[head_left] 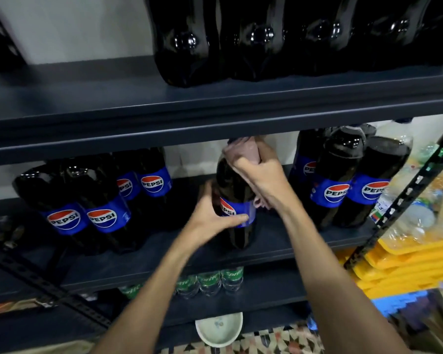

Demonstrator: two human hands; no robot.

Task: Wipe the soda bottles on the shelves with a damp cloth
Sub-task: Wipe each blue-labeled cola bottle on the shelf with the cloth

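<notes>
Dark metal shelf (279, 241), middle tier: large dark Pepsi bottle (234, 200) stood upright near its front edge.
Left hand (210, 221) clasped its blue label; right hand (261, 180) clenched a pinkish damp cloth (241, 152) around the neck.

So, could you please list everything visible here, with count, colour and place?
Held bottle: one, dark with blue label, middle shelf centre.
Left bottles: about four, same kind, middle shelf left.
Right bottles: at least three, same kind, middle shelf right.
Top bottles: several, dark, upper shelf.
Green-label bottles: several, clear, lower shelf.
Cloth: one, pinkish, over the held bottle's top.
Bowl: one, pale, on the floor.
Yellow trays: a stack, far right.
Shelves: dark metal.
Left hand: on the label.
Right hand: grips the cloth.
</notes>
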